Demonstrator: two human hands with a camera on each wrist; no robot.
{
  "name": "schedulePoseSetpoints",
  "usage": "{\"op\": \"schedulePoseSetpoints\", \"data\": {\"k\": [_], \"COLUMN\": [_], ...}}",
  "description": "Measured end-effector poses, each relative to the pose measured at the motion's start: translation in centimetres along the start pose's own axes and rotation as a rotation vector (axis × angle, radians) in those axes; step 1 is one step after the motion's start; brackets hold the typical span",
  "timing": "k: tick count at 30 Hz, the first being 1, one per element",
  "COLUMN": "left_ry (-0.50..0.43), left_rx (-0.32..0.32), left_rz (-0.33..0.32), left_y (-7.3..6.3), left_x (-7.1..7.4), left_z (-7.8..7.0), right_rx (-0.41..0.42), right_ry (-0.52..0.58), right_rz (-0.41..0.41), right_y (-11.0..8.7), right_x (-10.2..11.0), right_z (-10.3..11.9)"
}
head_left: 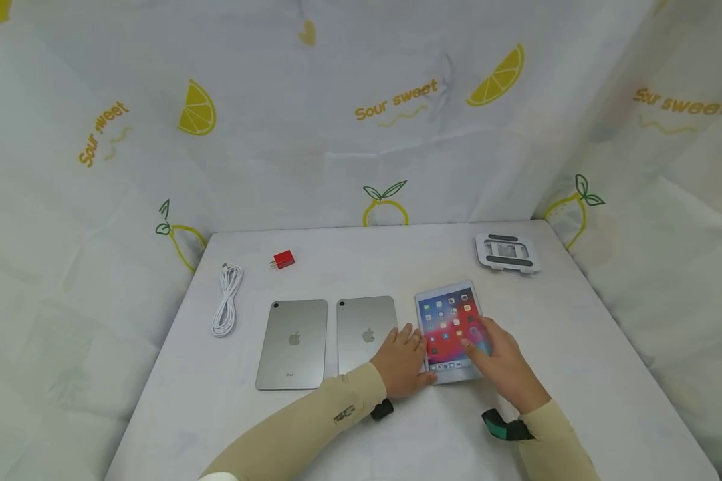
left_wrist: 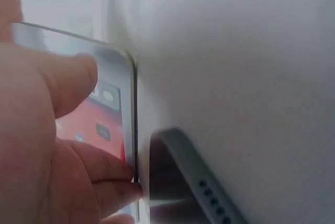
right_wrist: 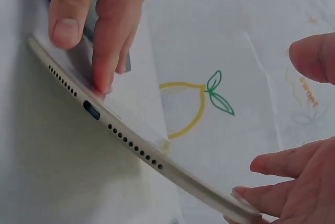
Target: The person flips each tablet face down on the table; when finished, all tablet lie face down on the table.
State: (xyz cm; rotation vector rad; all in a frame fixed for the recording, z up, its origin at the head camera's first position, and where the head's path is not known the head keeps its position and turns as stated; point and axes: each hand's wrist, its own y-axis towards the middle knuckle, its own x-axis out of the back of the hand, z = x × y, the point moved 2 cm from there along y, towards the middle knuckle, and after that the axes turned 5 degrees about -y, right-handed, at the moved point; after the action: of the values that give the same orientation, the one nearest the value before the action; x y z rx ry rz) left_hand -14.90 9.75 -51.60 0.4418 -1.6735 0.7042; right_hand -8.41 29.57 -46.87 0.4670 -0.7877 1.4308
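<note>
A white-framed tablet [head_left: 451, 314], its screen lit with app icons, lies between the hands. In the right wrist view its bottom edge [right_wrist: 133, 148], with speaker holes and a port, slants off the table, left end higher. The left hand [head_left: 401, 361] holds that tablet by its left edge; its thumb [left_wrist: 76, 80] overlaps the screen's lower corner. Straight fingers of the right hand [head_left: 508, 367] meet the screen near its right side, thumb over the icons. Just left lies a silver tablet [head_left: 361, 327], back up, partly hidden by the left hand; another silver tablet [head_left: 295, 344] lies beyond.
A coiled white cable [head_left: 227, 304] lies at the table's left, with a red plug adapter [head_left: 284, 259] near the back. At the back right sits a folded white-and-grey stand [head_left: 508, 254]. A lemon-print curtain [head_left: 277, 167] encloses the table's back and sides.
</note>
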Motion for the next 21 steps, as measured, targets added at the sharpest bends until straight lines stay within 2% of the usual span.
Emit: {"op": "schedulePoseSetpoints", "data": {"k": [5,9,15,21], "left_ry": [-0.092,-0.182,-0.265,-0.465], "left_rx": [0.005,-0.027,-0.091,-0.192], "left_rz": [0.017,0.001,-0.100,-0.179], "left_y": [-0.3,-0.4,-0.8,-1.6], "left_x": [0.2,0.5,2.1,3.9], "left_z": [0.8,1.3,1.8,2.5], "right_rx": [0.166,0.222,0.310,0.380], "right_ry": [0.003,0.018,0.071,0.108], "right_rz": [-0.081,-0.091,-0.079,-0.070], "right_y": [-0.9,-1.2,-1.3,-1.2], "right_x": [-0.3,-0.9,-1.7,-2.7], "right_z": [2.4,3.9,5.6,6.7]}}
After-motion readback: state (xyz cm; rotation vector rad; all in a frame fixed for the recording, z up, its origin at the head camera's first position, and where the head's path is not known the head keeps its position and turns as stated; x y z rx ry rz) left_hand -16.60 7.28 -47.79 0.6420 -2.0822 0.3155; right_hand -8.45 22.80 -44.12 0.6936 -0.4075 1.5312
